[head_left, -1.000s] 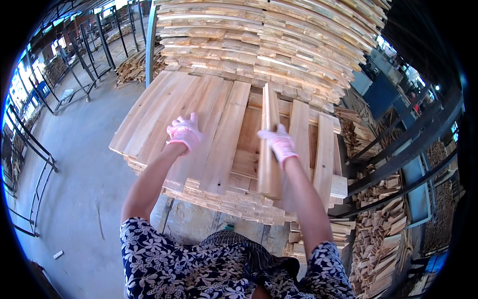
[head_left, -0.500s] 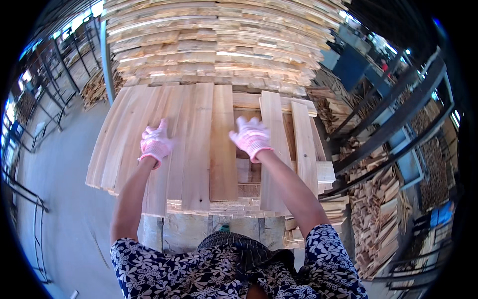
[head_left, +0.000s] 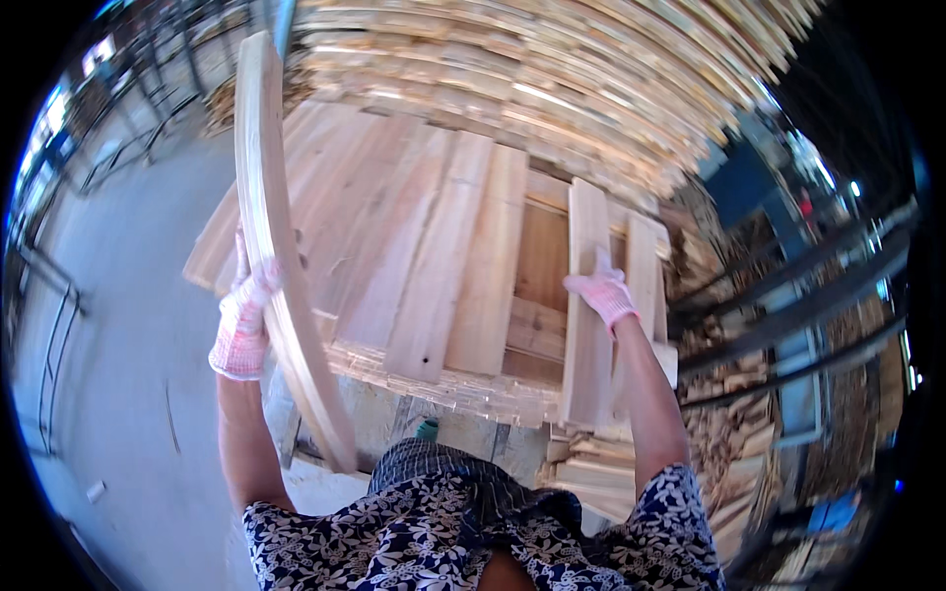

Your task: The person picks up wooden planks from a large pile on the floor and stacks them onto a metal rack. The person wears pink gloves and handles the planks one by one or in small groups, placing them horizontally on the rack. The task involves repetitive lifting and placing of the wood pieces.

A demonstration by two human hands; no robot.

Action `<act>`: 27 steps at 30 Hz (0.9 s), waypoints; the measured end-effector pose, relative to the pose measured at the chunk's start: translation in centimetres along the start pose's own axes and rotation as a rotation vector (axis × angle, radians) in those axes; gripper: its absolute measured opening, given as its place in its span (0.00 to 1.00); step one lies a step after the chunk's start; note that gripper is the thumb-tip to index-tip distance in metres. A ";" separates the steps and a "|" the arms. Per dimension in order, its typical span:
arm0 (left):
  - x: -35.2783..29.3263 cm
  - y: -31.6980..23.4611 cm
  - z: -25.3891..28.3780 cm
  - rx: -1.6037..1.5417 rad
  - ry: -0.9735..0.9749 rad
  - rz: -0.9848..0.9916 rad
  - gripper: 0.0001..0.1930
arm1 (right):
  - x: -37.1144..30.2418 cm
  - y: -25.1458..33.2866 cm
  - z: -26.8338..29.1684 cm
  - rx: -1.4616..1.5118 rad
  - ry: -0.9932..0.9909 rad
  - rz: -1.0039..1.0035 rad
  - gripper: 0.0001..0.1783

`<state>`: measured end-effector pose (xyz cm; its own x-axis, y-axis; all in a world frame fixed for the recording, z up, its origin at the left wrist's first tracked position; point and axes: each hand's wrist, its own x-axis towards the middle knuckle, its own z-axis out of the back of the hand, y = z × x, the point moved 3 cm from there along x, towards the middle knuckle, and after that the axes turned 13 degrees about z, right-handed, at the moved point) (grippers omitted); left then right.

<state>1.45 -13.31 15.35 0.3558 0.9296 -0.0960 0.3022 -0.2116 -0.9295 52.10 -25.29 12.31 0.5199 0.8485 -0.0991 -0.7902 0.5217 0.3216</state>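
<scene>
In my left hand (head_left: 242, 325), gloved in pink and white, a long pale wooden board (head_left: 260, 167) is raised and tilted on its edge at the left. The fingers wrap round its side, and part of them is hidden behind it. My right hand (head_left: 605, 293), in a matching glove, rests on a narrow board (head_left: 587, 369) at the right, thumb spread toward its left edge and fingers stretched forward. Between the hands lies a row of wide planks (head_left: 434, 266) side by side on a stack. A gap beside the narrow board shows darker wood (head_left: 540, 258) underneath.
A tall wall of stacked boards (head_left: 512, 79) stands just behind the planks. Offcuts (head_left: 724, 424) lie piled at the right, near dark curved metal bars (head_left: 798, 286). Grey floor (head_left: 128, 345) and metal frames (head_left: 64, 325) are at the left.
My left hand has lifted a board from the left of the row and tilted it up. My right hand has moved right, onto the narrow board. The view has shifted and turned.
</scene>
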 end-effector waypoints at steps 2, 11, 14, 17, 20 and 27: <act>-4.0 -0.1 0.6 0.013 -0.127 -0.095 0.43 | 1.9 1.5 0.6 0.116 -0.006 0.173 0.63; -10.6 8.2 3.5 -0.476 -0.576 -0.086 0.36 | 3.2 23.6 -1.2 -0.150 0.201 0.777 0.60; -10.6 13.0 4.0 -0.540 -0.567 -0.105 0.47 | 2.3 29.6 -3.8 -0.426 0.269 0.963 0.60; -10.0 15.0 1.3 -0.649 -0.504 0.047 0.49 | 4.4 28.3 -7.8 -0.452 0.245 0.924 0.56; -8.4 17.1 0.3 -0.659 -0.574 -0.016 0.36 | 3.2 27.4 -6.9 -0.403 0.261 0.902 0.56; -3.1 15.5 -3.0 -0.414 -0.920 0.089 0.60 | 3.3 26.8 -6.2 -0.308 0.269 0.847 0.56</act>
<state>7.65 -20.38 2.29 -0.3750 0.7402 -0.5581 0.6525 -0.2169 -0.7261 30.61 -7.92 14.78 -0.3294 0.9282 -0.1730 -0.9420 -0.3107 0.1270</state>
